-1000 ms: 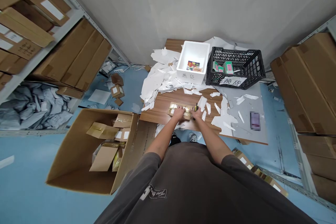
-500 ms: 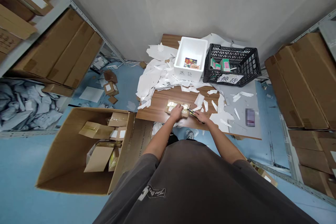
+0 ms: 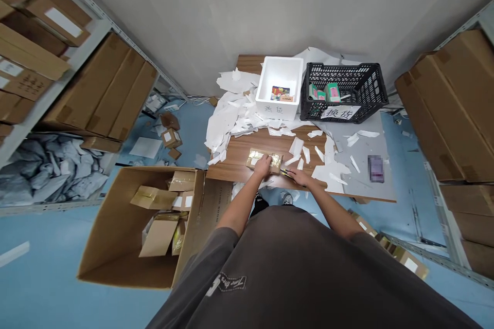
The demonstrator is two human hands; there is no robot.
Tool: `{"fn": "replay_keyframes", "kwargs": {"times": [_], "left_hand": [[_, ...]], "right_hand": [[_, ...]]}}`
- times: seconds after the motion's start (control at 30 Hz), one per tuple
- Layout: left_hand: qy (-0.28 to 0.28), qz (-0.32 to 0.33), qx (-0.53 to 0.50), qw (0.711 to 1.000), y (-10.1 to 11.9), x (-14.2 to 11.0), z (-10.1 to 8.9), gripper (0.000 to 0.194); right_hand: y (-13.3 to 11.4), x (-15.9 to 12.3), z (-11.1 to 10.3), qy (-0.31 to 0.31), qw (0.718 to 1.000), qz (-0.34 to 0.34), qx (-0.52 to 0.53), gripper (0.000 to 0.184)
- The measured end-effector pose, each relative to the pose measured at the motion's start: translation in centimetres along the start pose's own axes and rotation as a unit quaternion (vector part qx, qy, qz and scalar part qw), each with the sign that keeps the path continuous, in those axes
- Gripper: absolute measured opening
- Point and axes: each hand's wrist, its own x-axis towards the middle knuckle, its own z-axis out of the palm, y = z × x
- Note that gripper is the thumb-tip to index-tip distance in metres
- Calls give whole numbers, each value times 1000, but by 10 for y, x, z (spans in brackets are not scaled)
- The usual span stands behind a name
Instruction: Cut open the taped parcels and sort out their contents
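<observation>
A small cardboard box (image 3: 253, 157) wrapped in shiny tape lies on the wooden table near its front edge. My left hand (image 3: 263, 165) is closed over the box's front side, gripping it against the tabletop. Just to the right, my right hand (image 3: 298, 177) is wrapped round a yellow and black box cutter (image 3: 286, 172). The cutter's tip points left at the right end of the box; whether it touches the cardboard I cannot tell. White paper scraps (image 3: 296, 146) lie behind the right hand.
At the back of the table (image 3: 247, 140) stand a white foam box (image 3: 276, 109) and a black plastic crate (image 3: 347, 113) with small packages. Torn white paper (image 3: 222, 123) covers the left back. A large open carton (image 3: 116, 226) with boxes stands left. Loaded shelves flank both sides.
The box cutter has come away a little to the right, its tip now at the box's right end. My left hand stays on the box. The camera view has shifted slightly.
</observation>
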Motion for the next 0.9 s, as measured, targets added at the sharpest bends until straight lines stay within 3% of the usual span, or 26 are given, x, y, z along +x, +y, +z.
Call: {"fn": "replay_keyframes", "kwargs": {"times": [0.17,0.3,0.43,0.7,0.9], "left_hand": [[22,5,-30,999,-8,6,-3,51],[79,-24,-3,997,-14,25,-4,82],[33,-22,29,999,-20,43,4,100],[64,70,14,995,-42,37,13,67],[76,58,-18,995,-38,33,15,59]], "right_hand": [[16,-22,1,53,998,39,22,42],[17,-32,-2,103,992,64,24,48],[3,-29,-4,117,992,41,-10,43],[-15,-12,-14,99,984,21,-147,45],[-20,-4,-17,97,972,11,-216,44]]}}
